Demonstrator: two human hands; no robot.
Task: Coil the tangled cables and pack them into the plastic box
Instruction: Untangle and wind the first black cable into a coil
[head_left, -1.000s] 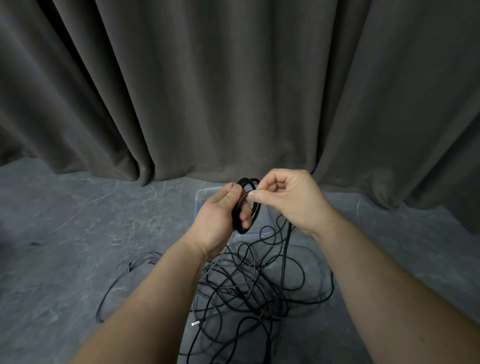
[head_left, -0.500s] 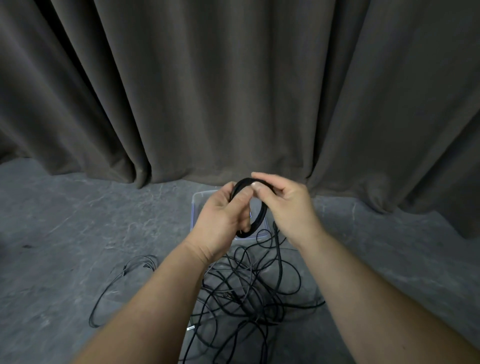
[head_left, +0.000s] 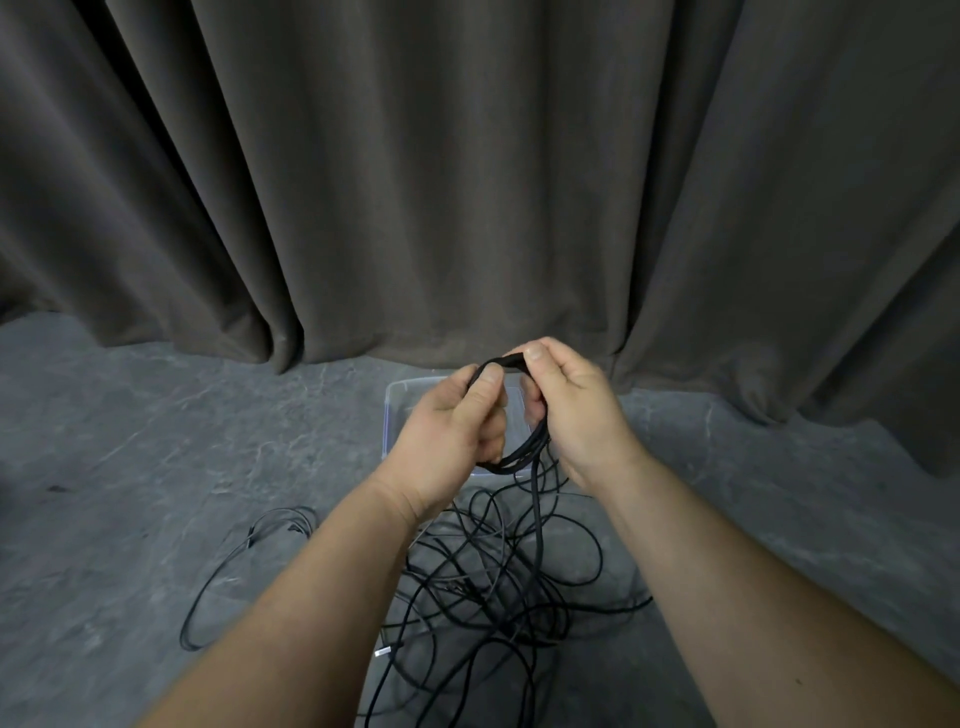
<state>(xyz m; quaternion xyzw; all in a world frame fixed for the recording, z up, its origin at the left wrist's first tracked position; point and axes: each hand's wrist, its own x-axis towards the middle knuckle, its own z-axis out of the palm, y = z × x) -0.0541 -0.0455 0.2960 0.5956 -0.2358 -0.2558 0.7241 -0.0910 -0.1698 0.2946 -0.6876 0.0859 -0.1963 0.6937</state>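
The left hand (head_left: 451, 435) and right hand (head_left: 576, 415) both grip 1 black cable coil (head_left: 511, 457) above the clear plastic box (head_left: 396, 402) — loose tangled cables (head_left: 498, 577) lie on the grey floor (head_left: 130, 467) below.

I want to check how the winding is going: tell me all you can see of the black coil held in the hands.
The black coil is several loops of thin, matte cable bunched into a tilted ring. The left hand grips one side, the right hand pinches the top. It hangs above the plastic box; a strand trails down into the tangled cables.
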